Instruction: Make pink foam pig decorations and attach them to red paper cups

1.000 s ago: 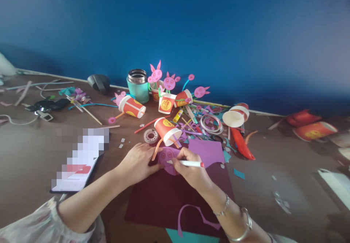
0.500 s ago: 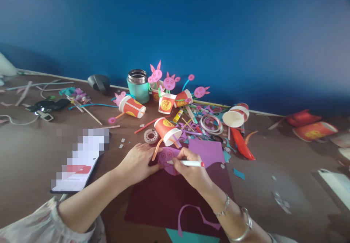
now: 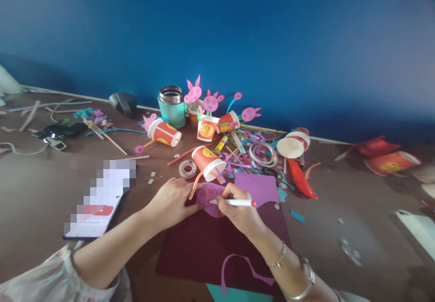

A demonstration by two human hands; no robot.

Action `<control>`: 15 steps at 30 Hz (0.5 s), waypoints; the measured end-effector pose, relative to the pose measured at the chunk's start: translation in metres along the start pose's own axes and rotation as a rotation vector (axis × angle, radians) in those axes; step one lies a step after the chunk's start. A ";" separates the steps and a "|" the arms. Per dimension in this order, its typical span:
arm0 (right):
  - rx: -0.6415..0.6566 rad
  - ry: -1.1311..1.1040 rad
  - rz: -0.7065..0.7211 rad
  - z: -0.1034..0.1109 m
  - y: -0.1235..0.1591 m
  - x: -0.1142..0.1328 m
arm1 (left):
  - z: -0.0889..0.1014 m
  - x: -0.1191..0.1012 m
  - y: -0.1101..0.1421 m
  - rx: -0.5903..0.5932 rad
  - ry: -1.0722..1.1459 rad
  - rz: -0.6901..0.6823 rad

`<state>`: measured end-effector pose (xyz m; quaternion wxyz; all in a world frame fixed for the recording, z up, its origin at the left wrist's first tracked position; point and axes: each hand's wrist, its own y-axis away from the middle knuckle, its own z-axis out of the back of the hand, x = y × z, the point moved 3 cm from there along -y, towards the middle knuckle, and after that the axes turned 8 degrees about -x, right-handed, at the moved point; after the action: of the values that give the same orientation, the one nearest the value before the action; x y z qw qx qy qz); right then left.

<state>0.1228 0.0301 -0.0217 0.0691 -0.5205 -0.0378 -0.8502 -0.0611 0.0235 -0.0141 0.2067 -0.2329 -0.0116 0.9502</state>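
Note:
My right hand (image 3: 238, 209) grips a white marker pen (image 3: 239, 202) with a red end, its tip on a purple paper cutout (image 3: 212, 209). A face with round eyes is drawn in red on the cutout. Along the cutout's left edge, my left hand (image 3: 175, 202) holds it between thumb and fingers, partly covering the rim. Beneath lies a dark maroon sheet (image 3: 204, 247). Just beyond, a red paper cup (image 3: 207, 159) rests on its side, with orange and purple straw pieces sticking out toward the cutout. A roll of tape (image 3: 187, 169) sits beside that cup.
Pink-faced paper cup figures (image 3: 207, 129) stand by the blue wall, near a teal thermos (image 3: 171, 111). Paper scraps and a coil of white tube (image 3: 263, 154) lie to their right. At left is a phone (image 3: 102, 207); a purple sheet (image 3: 256, 188) is right of the cutout.
The marker and my right hand have shifted very slightly to the right over the cutout. My left hand has stayed in place.

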 end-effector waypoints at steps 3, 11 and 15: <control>0.000 0.012 0.009 0.000 0.000 0.001 | 0.000 0.001 0.000 -0.002 0.000 0.000; 0.012 0.000 -0.003 0.000 0.000 -0.001 | 0.001 0.000 0.000 -0.006 -0.006 -0.011; 0.005 -0.009 -0.006 0.001 -0.001 -0.003 | 0.000 0.000 0.000 -0.012 0.003 -0.015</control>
<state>0.1247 0.0312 -0.0244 0.0677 -0.5243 -0.0420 -0.8478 -0.0614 0.0233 -0.0143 0.2124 -0.2356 -0.0188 0.9482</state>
